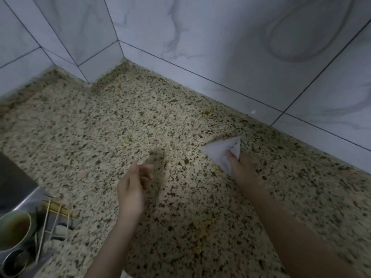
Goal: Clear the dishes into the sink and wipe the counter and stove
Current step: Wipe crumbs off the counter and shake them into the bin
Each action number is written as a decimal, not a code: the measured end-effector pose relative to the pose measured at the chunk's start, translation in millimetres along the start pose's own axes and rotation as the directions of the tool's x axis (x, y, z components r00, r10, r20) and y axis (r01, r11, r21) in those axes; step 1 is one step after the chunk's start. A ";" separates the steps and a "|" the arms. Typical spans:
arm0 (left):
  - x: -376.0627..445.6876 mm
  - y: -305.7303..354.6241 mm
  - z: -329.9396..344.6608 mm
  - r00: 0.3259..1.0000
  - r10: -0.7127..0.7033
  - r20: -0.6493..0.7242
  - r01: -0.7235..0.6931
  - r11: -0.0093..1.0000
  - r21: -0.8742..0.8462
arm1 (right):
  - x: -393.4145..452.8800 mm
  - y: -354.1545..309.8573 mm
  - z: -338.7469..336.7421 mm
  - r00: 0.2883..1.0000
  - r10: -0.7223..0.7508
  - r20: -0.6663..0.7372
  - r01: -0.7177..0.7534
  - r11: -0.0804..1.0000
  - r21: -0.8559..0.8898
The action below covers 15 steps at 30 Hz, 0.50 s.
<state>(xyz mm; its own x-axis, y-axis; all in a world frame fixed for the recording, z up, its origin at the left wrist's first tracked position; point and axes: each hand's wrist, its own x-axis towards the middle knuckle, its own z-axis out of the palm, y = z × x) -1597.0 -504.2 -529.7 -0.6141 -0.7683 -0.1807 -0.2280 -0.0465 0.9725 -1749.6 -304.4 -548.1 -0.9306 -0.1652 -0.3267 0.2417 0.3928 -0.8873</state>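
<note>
A speckled granite counter (100, 125) fills the view, with small yellow food crumbs (202, 231) scattered on it. My right hand (242, 167) grips a crumpled white cloth (222, 150) and holds it against the counter near the back wall. My left hand (132, 187) hovers just above the counter's middle, fingers loosely curled and holding nothing. At the lower left, the sink (32, 199) holds a bowl of dark liquid (14, 230), chopsticks (54, 207) and other dishes.
White marbled wall tiles (220, 47) run along the counter's back edge and form an inner corner at the upper left. More yellow crumbs lie near the wall (206, 112) and mid-counter (126, 141).
</note>
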 end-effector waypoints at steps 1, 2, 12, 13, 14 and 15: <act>-3.3 0.3 -3.2 1.000 0.002 -0.001 -0.002 1.000 -0.005 | -4.5 2.4 2.8 0.998 -0.004 0.057 0.003 1.000 0.016; -6.2 0.2 -6.9 1.000 0.000 -0.001 0.000 1.000 -0.009 | -9.4 4.3 5.4 0.994 0.013 0.104 -0.016 1.000 0.024; -41.4 8.2 -48.0 0.996 0.036 0.082 -0.036 0.999 -0.010 | -67.2 40.1 20.1 0.969 -0.071 0.235 0.070 0.997 0.012; -44.7 8.8 -52.4 0.994 0.047 0.096 -0.046 0.999 -0.016 | -73.4 44.4 19.6 0.969 -0.062 0.238 0.061 0.998 0.013; -47.5 9.7 -56.3 0.993 0.056 0.108 -0.055 0.998 -0.013 | -85.3 39.4 20.3 0.972 -0.054 0.230 0.052 0.999 0.017; -50.4 11.3 -59.7 0.991 0.066 0.116 -0.066 0.998 -0.003 | -93.4 42.1 19.9 0.971 -0.029 0.237 0.023 0.999 0.031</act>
<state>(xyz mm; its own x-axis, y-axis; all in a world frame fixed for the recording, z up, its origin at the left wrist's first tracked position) -1523.5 -504.2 -500.8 -0.7113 -0.6904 -0.1317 -0.1842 0.0024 0.9829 -1647.0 -290.4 -561.4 -0.8454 -0.3868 -0.3683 0.2287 0.3610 -0.9041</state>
